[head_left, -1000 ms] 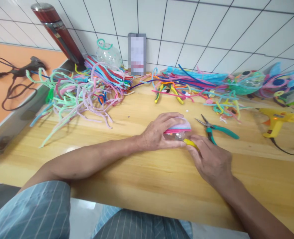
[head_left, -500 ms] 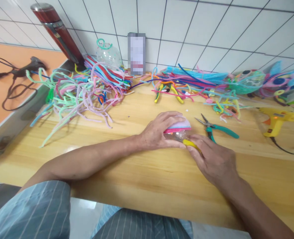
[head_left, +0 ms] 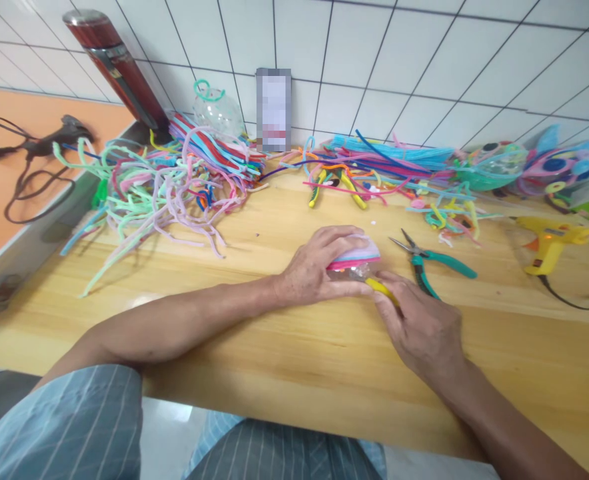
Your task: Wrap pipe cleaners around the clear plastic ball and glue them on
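My left hand [head_left: 319, 265] is cupped over a clear plastic ball [head_left: 357, 261] wrapped in pink, white and blue pipe cleaners, pressing it to the wooden table [head_left: 294, 353]. Just right of it, my right hand [head_left: 419, 327] pinches a yellow pipe cleaner [head_left: 382, 288] against the ball's lower side. Teal-handled pliers [head_left: 432, 261] lie on the table right behind my right hand.
A tangle of pastel pipe cleaners [head_left: 159, 183] covers the back left; straight bundles [head_left: 374, 163] and yellow-handled pliers [head_left: 334, 183] lie at the back centre. A yellow glue gun [head_left: 549, 243] with its cord sits at right. Finished decorated balls [head_left: 497, 167] line the tiled wall.
My right hand has shifted slightly while working the yellow pipe cleaner at the ball. My left hand stays on the ball.
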### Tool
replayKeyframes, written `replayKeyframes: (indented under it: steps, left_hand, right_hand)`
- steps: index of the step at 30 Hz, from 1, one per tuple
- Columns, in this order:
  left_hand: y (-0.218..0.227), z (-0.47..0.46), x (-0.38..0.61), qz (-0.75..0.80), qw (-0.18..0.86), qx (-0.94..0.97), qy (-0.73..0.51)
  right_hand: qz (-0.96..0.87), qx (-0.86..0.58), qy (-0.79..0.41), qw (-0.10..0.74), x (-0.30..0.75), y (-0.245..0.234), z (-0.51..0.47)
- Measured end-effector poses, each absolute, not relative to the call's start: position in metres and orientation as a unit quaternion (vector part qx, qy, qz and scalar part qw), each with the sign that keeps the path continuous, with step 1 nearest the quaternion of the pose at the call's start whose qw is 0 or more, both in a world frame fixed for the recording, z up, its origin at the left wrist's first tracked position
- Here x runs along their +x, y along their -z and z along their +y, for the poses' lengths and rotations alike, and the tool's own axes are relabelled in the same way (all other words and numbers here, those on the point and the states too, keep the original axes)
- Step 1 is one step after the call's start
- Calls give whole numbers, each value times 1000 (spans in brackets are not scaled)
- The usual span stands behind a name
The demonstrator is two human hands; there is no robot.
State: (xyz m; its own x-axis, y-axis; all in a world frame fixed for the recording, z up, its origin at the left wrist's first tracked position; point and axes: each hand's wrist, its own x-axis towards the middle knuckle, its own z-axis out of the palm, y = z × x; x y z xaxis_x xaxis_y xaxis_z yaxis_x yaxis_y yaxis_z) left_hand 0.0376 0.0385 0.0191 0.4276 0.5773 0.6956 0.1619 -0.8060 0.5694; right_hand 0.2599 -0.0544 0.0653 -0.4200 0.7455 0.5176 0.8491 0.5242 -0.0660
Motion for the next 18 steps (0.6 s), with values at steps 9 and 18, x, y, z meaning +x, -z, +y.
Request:
replayKeyframes:
  steps: [9, 18]
  left_hand:
    - [-16, 38, 40, 242, 218, 809, -489]
    - [-18, 44, 38, 234, 225, 822, -468]
  right_hand:
    - [-819, -502, 39, 275, 259, -57, -55]
    - [-853, -467, 87, 215, 271, -75, -47]
